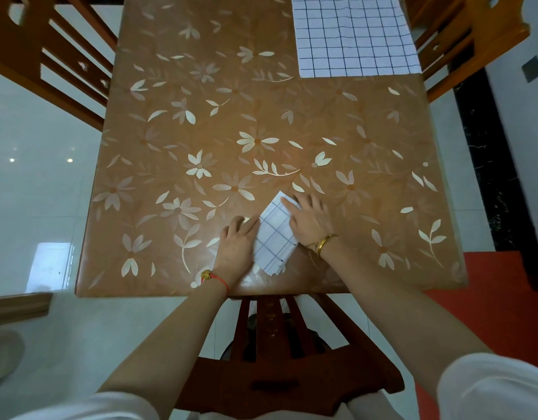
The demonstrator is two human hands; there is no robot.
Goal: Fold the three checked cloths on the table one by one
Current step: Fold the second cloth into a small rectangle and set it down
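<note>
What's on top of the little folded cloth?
The right hand lies flat on the folded cloth; the left hand touches its left edge. The part under the hands is hidden.

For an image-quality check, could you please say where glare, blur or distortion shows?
Head view: glare whitens the near edge of the table by the left hand; the wide lens bows its sides; grid lines on the folded cloth and the flat cloth are sharp; the floor mirrors two lamp spots.

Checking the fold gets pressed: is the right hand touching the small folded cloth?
Touching. The head view shows the right hand lying flat over the folded cloth, its fingers covering the far right edge.
</note>
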